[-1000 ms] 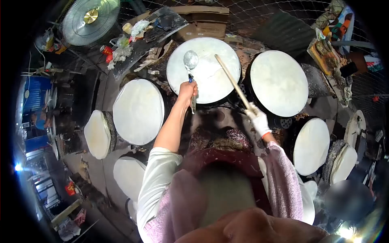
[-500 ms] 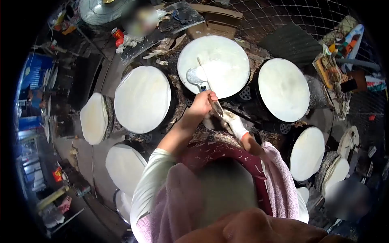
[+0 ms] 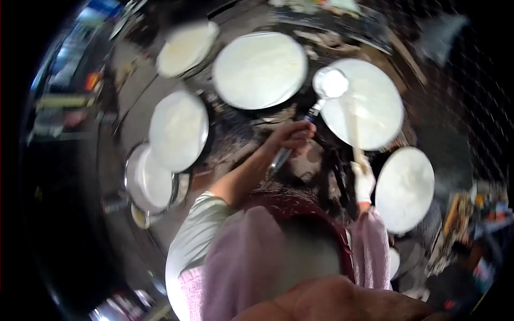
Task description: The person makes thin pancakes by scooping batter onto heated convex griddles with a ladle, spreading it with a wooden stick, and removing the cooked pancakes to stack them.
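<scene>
My bare left hand is closed around the handle of a ladle. The ladle's bowl, which looks white inside, hangs over the left edge of a round pan with a white surface. My right hand, in a white glove, grips a thin, pale wooden stick. The stick reaches up across that same pan; whether it touches the surface is blurred. Beside the right hand is another white-topped round pan. A third white round lies beyond my left hand.
More white rounds stand in an arc to the left, one further off. A metal pot with white contents sits at the far left. Cluttered boards lie at the right, and wire netting rises at the back right.
My view has swung to the left, so the pans appear shifted right. My hands, close together before, are now apart: the ladle is lifted upright and the stick is held farther right.
</scene>
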Motion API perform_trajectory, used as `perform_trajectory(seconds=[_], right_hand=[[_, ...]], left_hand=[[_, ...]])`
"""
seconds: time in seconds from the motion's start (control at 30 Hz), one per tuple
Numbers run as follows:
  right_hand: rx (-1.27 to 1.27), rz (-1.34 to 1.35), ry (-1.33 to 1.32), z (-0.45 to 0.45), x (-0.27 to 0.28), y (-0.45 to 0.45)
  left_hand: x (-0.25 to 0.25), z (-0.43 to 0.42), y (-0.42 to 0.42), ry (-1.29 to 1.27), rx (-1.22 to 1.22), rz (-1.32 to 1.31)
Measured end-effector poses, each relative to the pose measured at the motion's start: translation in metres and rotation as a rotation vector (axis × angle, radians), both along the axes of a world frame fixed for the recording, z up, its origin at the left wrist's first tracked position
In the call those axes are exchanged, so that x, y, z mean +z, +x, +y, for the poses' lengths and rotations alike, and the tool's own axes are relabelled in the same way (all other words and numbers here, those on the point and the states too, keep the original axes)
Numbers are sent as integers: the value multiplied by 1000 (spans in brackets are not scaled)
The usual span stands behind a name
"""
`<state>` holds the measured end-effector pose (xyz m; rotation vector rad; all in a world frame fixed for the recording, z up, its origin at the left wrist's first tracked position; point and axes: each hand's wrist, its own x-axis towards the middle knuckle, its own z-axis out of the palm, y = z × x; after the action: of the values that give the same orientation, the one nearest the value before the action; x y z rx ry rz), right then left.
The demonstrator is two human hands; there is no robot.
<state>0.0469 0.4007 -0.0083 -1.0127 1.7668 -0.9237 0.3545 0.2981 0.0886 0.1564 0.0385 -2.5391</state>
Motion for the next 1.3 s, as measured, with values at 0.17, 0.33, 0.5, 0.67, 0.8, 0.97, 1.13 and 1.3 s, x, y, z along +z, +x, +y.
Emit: perform_trajectory(seconds=[0.17, 0.33, 0.5, 0.67, 0.8, 0.97, 1.13, 1.3], right_hand=[[72, -161, 37, 29, -52, 31], [237, -441, 152, -1, 5, 188], [664, -583, 145, -41, 18, 379], [540, -379, -116, -94, -45, 533], [527, -262, -19, -127, -60, 579], [562, 65, -247, -113, -10, 616], [631, -153, -427, -51, 66, 658], [790, -185, -464, -29, 119, 685]], left_hand=[[21, 54, 88, -93, 193, -202], [14, 139, 218, -240, 457, -347], [35, 235, 335, -45, 792, -643], [3, 345, 436, 16, 1007, -611], [5, 408, 464, 172, 1228, -632], [-4, 451, 491, 347, 1376, -639], [-7, 458, 495, 459, 1476, -604], [-12, 462, 488, 407, 1481, -564]])
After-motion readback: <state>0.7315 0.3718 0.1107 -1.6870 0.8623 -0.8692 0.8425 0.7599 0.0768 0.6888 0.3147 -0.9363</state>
